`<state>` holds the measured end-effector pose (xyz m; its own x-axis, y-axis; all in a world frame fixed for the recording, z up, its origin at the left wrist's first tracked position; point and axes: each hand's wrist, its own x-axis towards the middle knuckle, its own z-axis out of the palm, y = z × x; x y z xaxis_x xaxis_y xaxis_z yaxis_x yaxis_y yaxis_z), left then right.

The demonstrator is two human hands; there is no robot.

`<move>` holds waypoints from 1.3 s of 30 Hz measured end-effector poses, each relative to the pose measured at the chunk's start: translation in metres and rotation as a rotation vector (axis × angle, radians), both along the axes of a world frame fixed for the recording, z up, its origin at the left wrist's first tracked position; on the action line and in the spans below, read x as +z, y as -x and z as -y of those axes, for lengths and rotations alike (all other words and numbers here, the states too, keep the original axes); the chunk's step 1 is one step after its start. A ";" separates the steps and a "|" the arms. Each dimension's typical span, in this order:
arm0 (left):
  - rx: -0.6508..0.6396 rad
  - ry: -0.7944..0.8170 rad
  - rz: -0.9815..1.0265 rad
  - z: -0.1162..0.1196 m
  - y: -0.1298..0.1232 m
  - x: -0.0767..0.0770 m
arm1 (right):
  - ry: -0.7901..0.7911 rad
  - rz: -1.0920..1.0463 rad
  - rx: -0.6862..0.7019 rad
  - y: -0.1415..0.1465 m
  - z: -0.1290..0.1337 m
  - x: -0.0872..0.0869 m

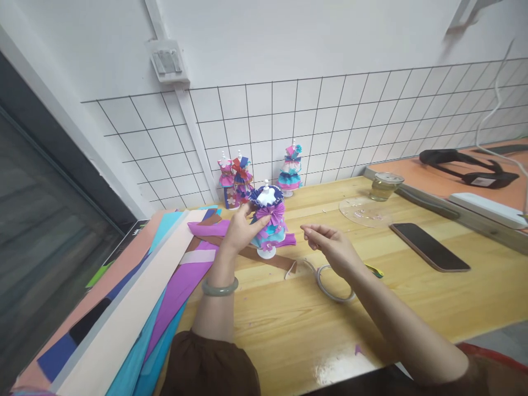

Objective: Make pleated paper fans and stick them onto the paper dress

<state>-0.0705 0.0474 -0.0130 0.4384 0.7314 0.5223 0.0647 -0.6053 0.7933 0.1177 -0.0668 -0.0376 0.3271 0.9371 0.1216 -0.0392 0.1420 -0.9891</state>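
My left hand (243,228), with a pale green bangle on the wrist, is closed around a small white dress form (267,195). The form stands upright and wears a purple and blue paper dress (270,220) with a dark ruffled collar, a fan-shaped bow and small flowers. To its right, apart from it, my right hand (325,242) is raised with thumb and fingertips pinched together. Whatever may be between those fingertips is too small to make out. Below the right hand lies a roll of tape (336,298), partly hidden by the forearm.
Three dressed forms stand by the wall, one of them (291,170) apart. Coloured paper strips (124,308) cover the table's left side. To the right are a clear plate (363,213) with tiny pieces, a glass cup (383,187), a phone (429,246) and a yellow-green tool (374,270).
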 end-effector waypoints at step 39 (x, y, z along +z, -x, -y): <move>0.008 -0.005 0.011 0.002 0.004 0.003 | -0.318 0.064 0.441 0.017 -0.080 0.034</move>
<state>-0.0742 0.0453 -0.0098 0.4271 0.7320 0.5309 0.0608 -0.6090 0.7908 0.1011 0.0135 -0.0039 -0.1057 0.8975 0.4282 -0.1038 0.4183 -0.9024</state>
